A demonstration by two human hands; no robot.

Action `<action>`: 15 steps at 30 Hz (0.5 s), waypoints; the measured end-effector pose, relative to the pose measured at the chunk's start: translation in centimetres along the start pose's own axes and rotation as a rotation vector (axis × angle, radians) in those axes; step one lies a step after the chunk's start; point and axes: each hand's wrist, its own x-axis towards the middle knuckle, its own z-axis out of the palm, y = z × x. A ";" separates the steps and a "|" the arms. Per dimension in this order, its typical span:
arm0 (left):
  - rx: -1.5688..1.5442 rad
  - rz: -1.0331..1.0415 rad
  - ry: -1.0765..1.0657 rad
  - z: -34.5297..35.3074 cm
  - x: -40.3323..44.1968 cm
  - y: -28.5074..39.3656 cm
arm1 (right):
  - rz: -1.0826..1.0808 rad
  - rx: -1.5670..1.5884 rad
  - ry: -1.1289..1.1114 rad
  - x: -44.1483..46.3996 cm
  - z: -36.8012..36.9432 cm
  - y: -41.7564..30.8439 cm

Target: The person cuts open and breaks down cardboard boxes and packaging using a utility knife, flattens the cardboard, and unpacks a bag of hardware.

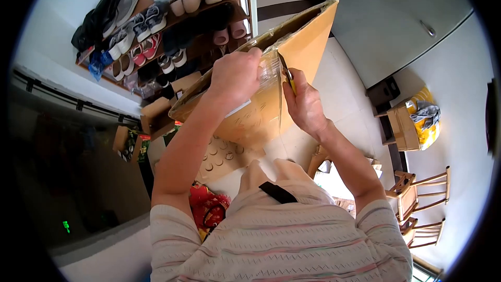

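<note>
A large flat cardboard box (297,57) stands tilted in front of me, with clear packing tape (270,70) wrapped over its upper edge and down its near face. My left hand (237,78) is closed on that upper edge beside the tape; its fingertips are partly hidden. In my right hand (305,102) is a utility knife (290,79) with a yellow handle. Its dark blade points up and lies close to the taped edge, just right of my left hand. Whether the blade touches the tape, I cannot tell.
Behind the box, a shoe rack (172,36) holds several pairs of shoes. Smaller open cartons (156,115) sit at the left, near a red bag (206,206). A grey door (402,15), a carton with a yellow bag (407,125) and wooden chairs (417,193) are at the right.
</note>
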 end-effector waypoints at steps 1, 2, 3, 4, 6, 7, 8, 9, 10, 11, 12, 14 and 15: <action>0.011 -0.009 -0.006 0.0 -0.2 0.1 | -0.028 -0.012 0.010 -0.2 0.2 -0.1; 0.010 -0.017 -0.003 0.0 -0.4 0.1 | -0.054 -0.025 0.023 -0.4 0.4 -0.1; 0.009 -0.021 -0.001 0.0 -0.5 0.3 | -0.051 -0.048 0.024 -0.4 0.4 0.0; 0.009 -0.022 0.002 0.0 -0.6 0.4 | -0.047 -0.072 0.028 -0.3 0.4 0.0; 0.018 -0.016 -0.007 -0.1 -0.6 0.5 | -0.040 -0.096 0.039 -0.4 0.3 0.1; 0.022 -0.012 -0.012 -0.1 -0.7 0.6 | -0.036 -0.098 0.046 -0.5 0.3 0.1; 0.025 -0.016 -0.014 -0.1 -0.7 0.8 | -0.034 -0.099 0.054 -0.7 0.3 0.1; 0.028 -0.016 -0.018 0.0 -0.7 1.0 | -0.031 -0.106 0.069 -0.8 0.2 0.2; 0.032 -0.021 -0.020 0.0 -0.7 1.2 | -0.032 -0.111 0.082 -0.9 0.3 0.3; 0.033 -0.019 -0.016 0.1 -0.7 1.4 | -0.034 -0.116 0.094 -1.1 0.3 0.3; 0.034 -0.018 -0.013 0.2 -0.7 1.5 | -0.038 -0.117 0.098 -1.2 0.3 0.5; 0.040 -0.012 0.003 0.3 -0.7 1.6 | -0.046 -0.116 0.106 -1.1 0.5 0.8; 0.044 -0.007 0.013 0.5 -0.7 1.7 | -0.033 -0.130 0.101 -1.1 0.5 0.8</action>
